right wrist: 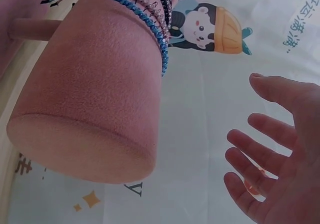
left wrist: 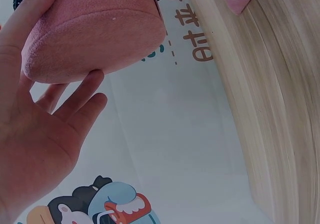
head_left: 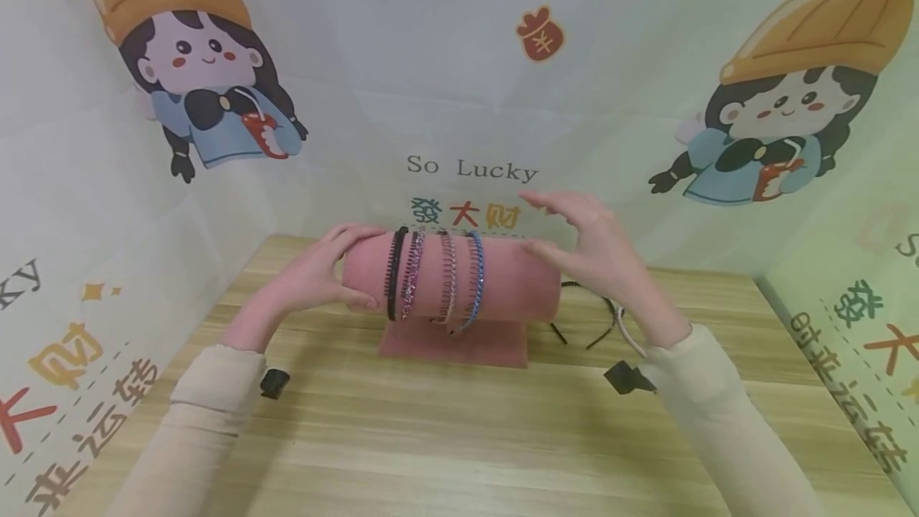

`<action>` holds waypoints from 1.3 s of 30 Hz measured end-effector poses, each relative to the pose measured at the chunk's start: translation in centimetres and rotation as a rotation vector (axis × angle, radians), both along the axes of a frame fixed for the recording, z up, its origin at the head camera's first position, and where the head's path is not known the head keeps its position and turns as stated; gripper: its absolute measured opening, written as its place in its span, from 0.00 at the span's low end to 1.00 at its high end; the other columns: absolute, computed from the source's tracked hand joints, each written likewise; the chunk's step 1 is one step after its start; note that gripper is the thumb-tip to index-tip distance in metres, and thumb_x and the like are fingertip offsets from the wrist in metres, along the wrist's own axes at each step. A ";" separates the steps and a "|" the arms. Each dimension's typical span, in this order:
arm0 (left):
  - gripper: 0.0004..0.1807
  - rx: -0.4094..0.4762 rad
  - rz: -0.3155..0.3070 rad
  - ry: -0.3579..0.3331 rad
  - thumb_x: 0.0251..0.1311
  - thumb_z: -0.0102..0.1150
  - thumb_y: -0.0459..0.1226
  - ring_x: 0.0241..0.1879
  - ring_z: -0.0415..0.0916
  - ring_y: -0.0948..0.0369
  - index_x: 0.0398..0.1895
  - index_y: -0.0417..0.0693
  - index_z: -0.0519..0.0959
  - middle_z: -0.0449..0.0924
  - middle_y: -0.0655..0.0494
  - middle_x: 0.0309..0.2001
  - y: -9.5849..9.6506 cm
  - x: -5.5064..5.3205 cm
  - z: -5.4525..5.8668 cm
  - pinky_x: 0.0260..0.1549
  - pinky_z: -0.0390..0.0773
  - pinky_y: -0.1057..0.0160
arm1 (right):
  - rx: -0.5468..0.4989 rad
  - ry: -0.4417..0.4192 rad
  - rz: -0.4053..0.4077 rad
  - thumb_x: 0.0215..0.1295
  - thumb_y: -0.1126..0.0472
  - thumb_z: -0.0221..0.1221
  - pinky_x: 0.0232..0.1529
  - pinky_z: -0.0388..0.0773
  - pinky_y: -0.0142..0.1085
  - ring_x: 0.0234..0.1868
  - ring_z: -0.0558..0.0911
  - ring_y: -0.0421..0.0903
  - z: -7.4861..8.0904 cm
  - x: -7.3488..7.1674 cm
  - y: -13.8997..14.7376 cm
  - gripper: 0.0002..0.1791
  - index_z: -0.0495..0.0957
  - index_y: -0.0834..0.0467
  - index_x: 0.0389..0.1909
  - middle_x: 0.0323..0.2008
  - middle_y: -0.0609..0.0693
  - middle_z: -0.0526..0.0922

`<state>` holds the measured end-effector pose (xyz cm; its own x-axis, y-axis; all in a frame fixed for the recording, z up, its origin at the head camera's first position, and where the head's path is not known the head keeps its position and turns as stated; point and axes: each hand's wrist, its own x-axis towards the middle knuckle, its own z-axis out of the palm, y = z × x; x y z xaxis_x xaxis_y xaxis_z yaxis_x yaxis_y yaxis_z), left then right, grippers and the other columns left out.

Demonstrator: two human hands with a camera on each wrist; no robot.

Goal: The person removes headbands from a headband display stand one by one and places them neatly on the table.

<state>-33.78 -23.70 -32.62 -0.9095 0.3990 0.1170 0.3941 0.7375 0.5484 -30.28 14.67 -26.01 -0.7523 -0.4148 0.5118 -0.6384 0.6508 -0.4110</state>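
Note:
A pink padded cylinder stand (head_left: 502, 282) lies crosswise in the head view, its base (head_left: 452, 344) on the table. My left hand (head_left: 316, 274) holds its left end, thumb at the front and fingers round the back. Around the cylinder sit several toothed headbands: a black one (head_left: 393, 274), a sparkly purple-pink one (head_left: 412, 278), a pale pink one (head_left: 450, 274) and a braided blue one (head_left: 479, 278). My right hand (head_left: 599, 250) is raised by the right end, fingers spread and holding nothing; the right wrist view shows it apart from the cylinder.
Behind the right arm, a black headband (head_left: 610, 325) and a white headband (head_left: 628, 333) lie on the wooden table (head_left: 445, 437). A printed cloth backdrop (head_left: 402, 62) surrounds the back and sides. Small black objects (head_left: 275, 383) show beside each cuff.

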 end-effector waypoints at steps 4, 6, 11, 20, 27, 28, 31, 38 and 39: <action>0.57 0.008 0.000 -0.006 0.36 0.82 0.50 0.68 0.65 0.44 0.74 0.68 0.59 0.58 0.50 0.73 -0.1 0.0 -0.2 0.62 0.70 0.32 | -0.006 -0.003 0.012 0.60 0.55 0.68 0.60 0.77 0.50 0.59 0.76 0.51 0.0 0.1 -0.3 0.33 0.71 0.50 0.68 0.63 0.51 0.78; 0.57 0.008 -0.001 -0.004 0.36 0.82 0.50 0.68 0.64 0.44 0.74 0.68 0.59 0.58 0.50 0.73 -0.1 -0.1 -0.2 0.62 0.70 0.32 | -0.016 -0.001 0.016 0.60 0.55 0.68 0.60 0.77 0.49 0.59 0.76 0.50 -0.1 0.1 -0.5 0.33 0.71 0.50 0.68 0.63 0.50 0.78; 0.57 0.002 -0.007 -0.001 0.37 0.82 0.50 0.67 0.65 0.43 0.74 0.67 0.59 0.58 0.49 0.73 0.1 -0.1 0.1 0.62 0.70 0.32 | -0.044 0.007 0.022 0.59 0.56 0.69 0.58 0.78 0.47 0.57 0.76 0.49 -0.2 0.2 -1.0 0.34 0.71 0.50 0.68 0.63 0.50 0.78; 0.56 -0.025 -0.001 0.003 0.38 0.81 0.50 0.68 0.64 0.42 0.74 0.67 0.59 0.58 0.49 0.73 0.1 0.0 0.3 0.63 0.69 0.31 | -0.086 -0.026 0.014 0.60 0.58 0.68 0.56 0.79 0.45 0.58 0.76 0.48 -0.8 0.2 -2.0 0.33 0.71 0.50 0.67 0.63 0.50 0.78; 0.57 -0.030 0.004 0.008 0.37 0.81 0.51 0.67 0.65 0.42 0.74 0.67 0.59 0.59 0.49 0.72 0.1 0.0 0.0 0.62 0.69 0.31 | -0.130 -0.031 0.016 0.60 0.59 0.68 0.55 0.80 0.44 0.58 0.76 0.48 -1.3 0.4 -2.5 0.33 0.72 0.51 0.67 0.62 0.50 0.78; 0.57 -0.030 0.003 0.011 0.37 0.81 0.51 0.67 0.65 0.42 0.74 0.67 0.59 0.59 0.49 0.72 0.1 0.0 0.0 0.62 0.69 0.31 | -0.138 -0.033 0.014 0.59 0.59 0.68 0.55 0.80 0.44 0.57 0.76 0.48 -1.4 0.4 -2.5 0.33 0.72 0.51 0.67 0.62 0.50 0.78; 0.57 -0.029 0.002 0.020 0.37 0.82 0.52 0.68 0.64 0.42 0.74 0.67 0.59 0.59 0.49 0.72 0.1 0.0 -0.1 0.63 0.68 0.31 | -0.163 -0.042 0.015 0.59 0.61 0.68 0.55 0.80 0.45 0.57 0.76 0.47 -1.6 0.5 -2.7 0.32 0.72 0.51 0.66 0.62 0.50 0.78; 0.57 -0.025 -0.004 0.026 0.38 0.81 0.51 0.68 0.64 0.44 0.74 0.66 0.60 0.60 0.49 0.72 0.1 -0.1 -0.1 0.64 0.68 0.32 | -0.200 -0.034 0.005 0.60 0.61 0.68 0.55 0.81 0.45 0.56 0.77 0.47 -2.1 0.5 -3.0 0.31 0.73 0.50 0.65 0.59 0.51 0.79; 0.56 -0.025 -0.004 0.025 0.38 0.81 0.51 0.68 0.64 0.44 0.74 0.66 0.60 0.60 0.49 0.72 0.1 -0.1 -0.1 0.64 0.68 0.32 | -0.202 -0.029 0.003 0.60 0.60 0.68 0.55 0.81 0.44 0.56 0.77 0.47 -2.2 0.5 -3.1 0.31 0.74 0.50 0.65 0.58 0.51 0.80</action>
